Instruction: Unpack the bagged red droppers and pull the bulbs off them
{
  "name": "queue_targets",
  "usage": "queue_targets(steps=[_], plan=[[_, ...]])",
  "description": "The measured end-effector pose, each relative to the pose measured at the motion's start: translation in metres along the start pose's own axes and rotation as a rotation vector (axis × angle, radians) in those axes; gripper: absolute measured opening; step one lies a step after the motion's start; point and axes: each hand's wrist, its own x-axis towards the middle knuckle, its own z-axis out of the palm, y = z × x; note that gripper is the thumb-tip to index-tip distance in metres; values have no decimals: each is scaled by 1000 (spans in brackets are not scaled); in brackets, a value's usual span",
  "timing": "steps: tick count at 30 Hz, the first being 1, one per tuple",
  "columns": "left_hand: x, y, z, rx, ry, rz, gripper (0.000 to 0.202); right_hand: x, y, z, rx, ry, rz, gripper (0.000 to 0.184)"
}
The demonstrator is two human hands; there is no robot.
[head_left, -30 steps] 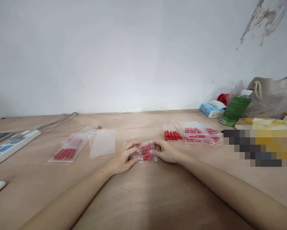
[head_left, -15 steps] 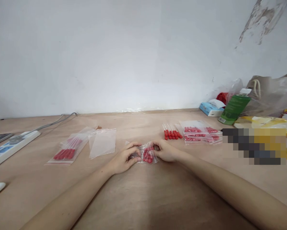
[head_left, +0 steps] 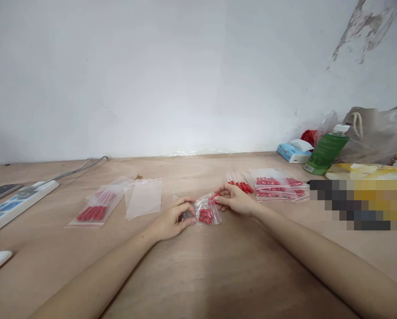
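Observation:
On the table in front of me lies a small clear zip bag (head_left: 205,216) with several red-tipped white sticks inside. My left hand (head_left: 176,219) is closed on the bag's left end, thumb and fingers pinching the plastic. At the bag's right end, my right hand (head_left: 234,200) pinches one red-tipped stick (head_left: 216,198) by its red end, with the pale shaft pointing left over or into the bag; which of the two I cannot tell. Just behind the right hand sits a row of loose red-tipped sticks (head_left: 241,184), partly hidden by it.
Filled zip bags (head_left: 271,188) are stacked at right; another filled bag (head_left: 92,212) and flat clear bags (head_left: 144,199) lie at left. A power strip (head_left: 25,204) and phone (head_left: 1,193) are far left. A green bottle (head_left: 327,150) and tissue pack (head_left: 293,151) stand back right.
My right hand has shifted slightly right and up from the bag's edge and now shows a red-tipped stick in its fingers. The left hand stays on the bag.

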Motion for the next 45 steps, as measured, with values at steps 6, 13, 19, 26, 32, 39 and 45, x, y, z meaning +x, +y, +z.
queue_targets(steps=[6,13,19,26,32,39,45], plan=[[0,-3,1,0,5,0,11,4,-16,-33,149,22,24,29],[0,-4,2,-19,7,-9,12,-12,-54,-82,-60,276,-281,27],[0,-3,1,-2,5,2,12,1,-30,-59,-664,482,-801,16],[1,-1,0,-3,-2,-7,11,11,5,-29,-1459,249,-870,22],[0,-1,1,-6,-2,-17,11,9,13,-27,-1711,241,-774,18],[0,-4,2,-10,10,-1,12,5,11,-24,-1721,314,-818,14],[0,-4,4,9,44,15,17,-9,6,-15,-1324,416,-801,13]])
